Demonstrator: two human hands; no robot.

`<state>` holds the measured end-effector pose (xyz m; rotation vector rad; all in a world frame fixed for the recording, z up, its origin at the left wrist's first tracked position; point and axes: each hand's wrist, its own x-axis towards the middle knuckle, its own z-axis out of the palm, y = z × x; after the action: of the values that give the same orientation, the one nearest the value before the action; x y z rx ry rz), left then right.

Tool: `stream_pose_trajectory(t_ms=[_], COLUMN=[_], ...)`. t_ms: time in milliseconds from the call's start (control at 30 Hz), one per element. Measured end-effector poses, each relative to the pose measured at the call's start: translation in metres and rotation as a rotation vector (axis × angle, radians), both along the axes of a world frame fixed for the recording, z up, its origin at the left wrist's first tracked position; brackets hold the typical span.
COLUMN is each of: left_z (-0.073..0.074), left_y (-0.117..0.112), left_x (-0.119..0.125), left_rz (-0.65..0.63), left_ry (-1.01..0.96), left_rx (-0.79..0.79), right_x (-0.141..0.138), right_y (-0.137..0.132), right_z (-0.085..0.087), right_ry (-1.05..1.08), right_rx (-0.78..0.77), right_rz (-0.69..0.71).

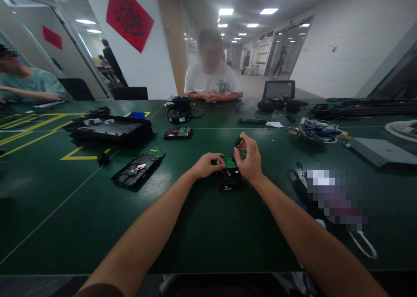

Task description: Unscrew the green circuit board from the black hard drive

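Note:
In front of me on the table lies a black hard drive (230,182), its green circuit board (229,162) facing up at the far end. My left hand (208,165) grips the drive's left side, with fingertips on the board. Over the drive's right side, my right hand (250,161) is closed around a screwdriver (240,140) with a black-and-yellow handle. Its tip is hidden, so I cannot tell whether it touches a screw. Left of my hands lies an open black plastic casing (138,169) with a small green board at its far corner.
Beyond my left hand lies another drive (177,133). Black trays (107,127) are stacked at far left. To the right are a blurred-out pouch (335,197), bundled cables (317,130) and a grey box (384,151). A person (213,82) sits opposite, hands clasped; another sits at far left.

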<state>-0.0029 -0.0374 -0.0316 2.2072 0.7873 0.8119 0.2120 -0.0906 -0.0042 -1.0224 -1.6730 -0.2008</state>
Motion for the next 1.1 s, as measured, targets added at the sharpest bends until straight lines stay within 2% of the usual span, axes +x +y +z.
stream_pose_trajectory(t_ms=[567,1100], left_z=[0.0010,0.0021], left_y=[-0.0003,-0.0004], left_x=[-0.0009,0.0000], left_rz=[0.005,0.014], left_ry=[0.018,0.027], left_rx=[-0.002,-0.011], right_x=[0.0007,0.0019], right_y=[0.0026,0.0008], right_z=[-0.0032,0.0023], right_ry=[0.026,0.011], right_rx=[-0.012,-0.014], right_rz=[0.012,-0.010])
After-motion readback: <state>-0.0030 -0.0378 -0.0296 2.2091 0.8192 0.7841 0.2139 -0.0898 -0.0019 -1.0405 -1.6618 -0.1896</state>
